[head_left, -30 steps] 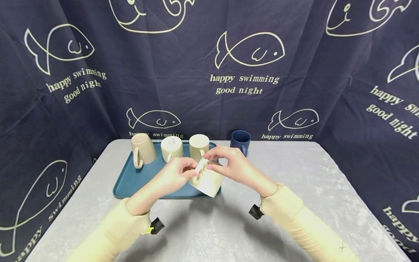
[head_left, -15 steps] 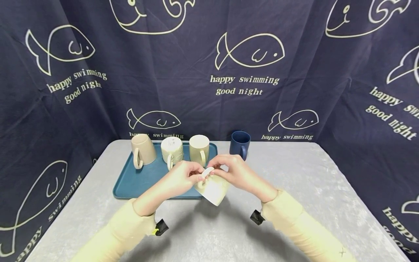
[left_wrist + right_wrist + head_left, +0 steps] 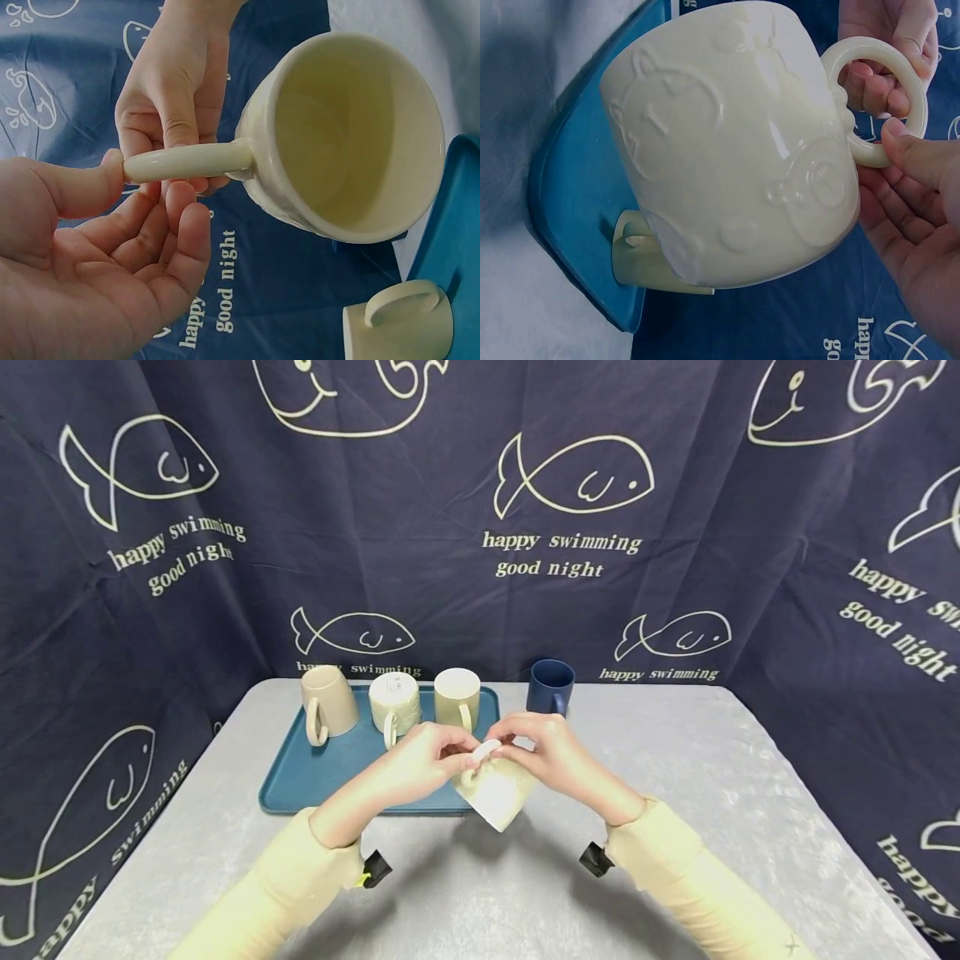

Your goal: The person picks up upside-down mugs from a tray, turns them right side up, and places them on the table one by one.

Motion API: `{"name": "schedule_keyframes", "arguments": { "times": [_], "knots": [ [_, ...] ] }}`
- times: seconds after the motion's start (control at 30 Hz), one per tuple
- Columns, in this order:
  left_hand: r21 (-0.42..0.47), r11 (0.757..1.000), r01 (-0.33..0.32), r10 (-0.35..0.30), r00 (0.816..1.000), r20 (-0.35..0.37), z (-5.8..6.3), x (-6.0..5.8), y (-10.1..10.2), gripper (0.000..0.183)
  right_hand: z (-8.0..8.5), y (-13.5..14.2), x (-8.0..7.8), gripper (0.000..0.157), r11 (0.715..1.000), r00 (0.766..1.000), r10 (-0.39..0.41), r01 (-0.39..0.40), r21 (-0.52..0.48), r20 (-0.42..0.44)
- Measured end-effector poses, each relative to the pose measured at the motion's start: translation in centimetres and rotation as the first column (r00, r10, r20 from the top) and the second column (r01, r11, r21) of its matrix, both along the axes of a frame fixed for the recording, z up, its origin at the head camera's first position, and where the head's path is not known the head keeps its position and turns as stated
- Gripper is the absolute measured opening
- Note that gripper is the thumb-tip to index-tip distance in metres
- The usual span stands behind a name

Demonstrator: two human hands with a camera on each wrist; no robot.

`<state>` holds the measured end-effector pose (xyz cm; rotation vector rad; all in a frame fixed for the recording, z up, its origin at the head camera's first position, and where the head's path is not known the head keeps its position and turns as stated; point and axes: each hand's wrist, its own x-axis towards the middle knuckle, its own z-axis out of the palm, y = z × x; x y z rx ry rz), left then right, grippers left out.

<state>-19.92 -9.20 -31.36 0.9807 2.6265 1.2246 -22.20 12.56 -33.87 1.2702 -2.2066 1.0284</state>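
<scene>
A cream mug [image 3: 498,795] with raised animal figures hangs above the tray's front right corner, held only by its ring handle [image 3: 191,161]. My left hand [image 3: 423,762] pinches one side of that handle; my right hand [image 3: 551,756] pinches the other. Seen from the left wrist, the mug's mouth faces the camera and its inside shows nothing. From the right wrist, the embossed mug body [image 3: 735,142] is tilted, with my right thumb [image 3: 911,150] against the handle. Some fingertips are hidden behind the handle.
A blue tray [image 3: 322,785] bears an upside-down beige mug [image 3: 330,700], an upside-down cream mug [image 3: 393,702] and an upright pale mug [image 3: 456,700]. A navy mug [image 3: 551,687] stands on the grey table [image 3: 675,760] at back right. A dark fish-print curtain [image 3: 450,527] surrounds the table.
Both hands and the cream mug have moved to the right and a little towards me. The handles of the tray mugs show more fully now. The mugs on the tray have stayed put.
</scene>
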Motion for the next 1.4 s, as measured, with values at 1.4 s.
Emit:
{"name": "schedule_keyframes", "arguments": {
  "times": [1.4],
  "knots": [
    [0.41, 0.902, -0.135, 0.273, 0.915, -0.298, -5.1, -0.1, 1.8, 0.02, -0.5, 1.5, 2.3, 0.015, 0.931, 0.937, -0.259, 0.308, -0.199, 0.236]
  ]
}}
